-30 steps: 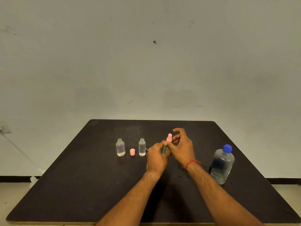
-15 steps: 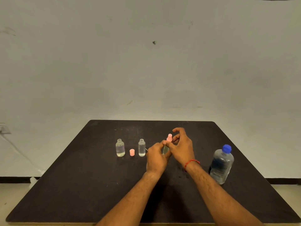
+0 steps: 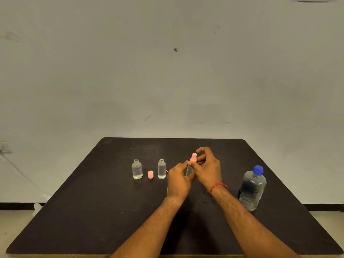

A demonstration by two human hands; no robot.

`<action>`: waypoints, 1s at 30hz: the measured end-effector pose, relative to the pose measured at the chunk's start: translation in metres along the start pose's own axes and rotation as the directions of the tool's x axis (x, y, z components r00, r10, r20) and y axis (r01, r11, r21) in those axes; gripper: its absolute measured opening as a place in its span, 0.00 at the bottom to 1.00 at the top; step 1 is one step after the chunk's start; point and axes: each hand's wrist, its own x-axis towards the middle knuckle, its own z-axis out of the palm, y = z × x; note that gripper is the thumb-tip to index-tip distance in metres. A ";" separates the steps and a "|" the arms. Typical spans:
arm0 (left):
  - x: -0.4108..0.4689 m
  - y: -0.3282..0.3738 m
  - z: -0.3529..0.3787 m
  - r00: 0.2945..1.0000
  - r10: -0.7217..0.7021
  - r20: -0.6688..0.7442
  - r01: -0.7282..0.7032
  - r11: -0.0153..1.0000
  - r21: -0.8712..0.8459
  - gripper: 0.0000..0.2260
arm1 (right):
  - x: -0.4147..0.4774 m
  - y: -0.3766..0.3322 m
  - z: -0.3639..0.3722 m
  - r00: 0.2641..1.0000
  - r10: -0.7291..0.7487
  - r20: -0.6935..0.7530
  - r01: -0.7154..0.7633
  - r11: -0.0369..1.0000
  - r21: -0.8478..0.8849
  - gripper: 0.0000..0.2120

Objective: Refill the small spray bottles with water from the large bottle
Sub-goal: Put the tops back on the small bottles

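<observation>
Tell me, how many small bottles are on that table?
3. Two open ones stand left: one, another. The third, pink-topped, is held in both hands, left hand and right hand.

Pink spray top (image 3: 193, 157), blue bottle cap (image 3: 258, 169), black table (image 3: 93, 211)

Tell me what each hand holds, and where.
Left hand grips the small clear spray bottle by its body; right hand pinches its pink spray top.

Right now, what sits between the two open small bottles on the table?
A small pink cap stands between the left bottle and the right one, seen in the head view.
</observation>
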 end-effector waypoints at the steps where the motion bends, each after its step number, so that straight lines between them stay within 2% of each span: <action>1: 0.000 0.000 0.000 1.000 -0.004 -0.005 0.004 1.000 0.003 0.07 | 0.000 0.000 0.001 1.000 0.010 -0.003 -0.010 1.000 -0.002 0.20; 5: 0.001 -0.001 -0.001 0.999 -0.043 -0.021 0.043 0.999 -0.017 0.07 | 0.001 0.001 0.001 1.000 0.013 0.013 -0.013 1.000 0.003 0.26; 9: 0.004 0.000 -0.005 1.000 -0.005 0.005 0.005 1.000 -0.026 0.07 | 0.002 0.002 -0.001 0.997 -0.037 0.069 0.031 0.996 0.088 0.28; 17: 0.003 0.000 -0.005 1.000 -0.022 0.007 0.022 0.998 -0.051 0.07 | 0.000 0.004 0.001 1.000 -0.008 0.008 0.007 1.000 0.025 0.24; 20: 0.004 -0.001 -0.006 1.000 -0.024 0.012 0.025 0.999 -0.039 0.04 | 0.000 0.004 0.001 0.999 -0.029 0.038 0.027 0.998 0.051 0.26; 24: 0.003 0.001 -0.006 1.000 -0.007 0.024 0.008 1.000 -0.030 0.07 | 0.001 0.002 0.002 0.992 -0.053 0.115 0.041 0.994 0.103 0.26; 30: 0.003 0.000 -0.002 1.000 -0.029 0.010 0.029 0.999 -0.015 0.09 | -0.001 -0.003 0.003 1.000 -0.001 -0.014 0.002 0.999 0.041 0.23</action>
